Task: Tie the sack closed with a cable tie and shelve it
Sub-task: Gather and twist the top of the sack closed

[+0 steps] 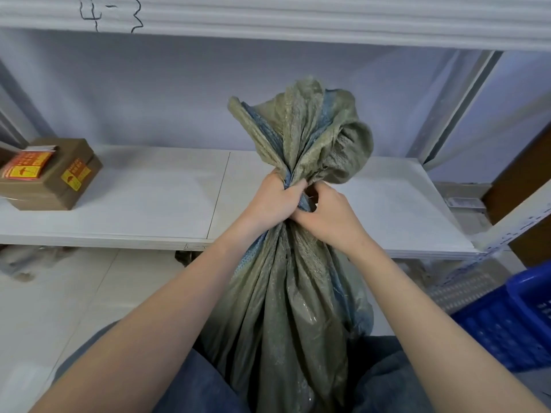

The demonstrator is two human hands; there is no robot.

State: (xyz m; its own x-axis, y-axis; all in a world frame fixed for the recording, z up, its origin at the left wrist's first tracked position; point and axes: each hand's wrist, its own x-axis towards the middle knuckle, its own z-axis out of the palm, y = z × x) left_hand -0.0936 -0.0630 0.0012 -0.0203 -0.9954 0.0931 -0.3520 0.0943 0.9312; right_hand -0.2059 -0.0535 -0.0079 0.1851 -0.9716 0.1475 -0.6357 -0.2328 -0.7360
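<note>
Currently: my left hand (275, 198) and right hand (323, 214), 2 fists clenching the olive-green woven plastic sack (286, 293) at its gathered neck, keeping it bunched for tying.

The sack (286, 308) runs out past the bottom edge, so its base is unseen. Its gathered neck is covered by the left hand (275, 198) and right hand (323, 214); no cable tie can be made out there. The blue crate (507, 320) is cut off at the right edge.
</note>
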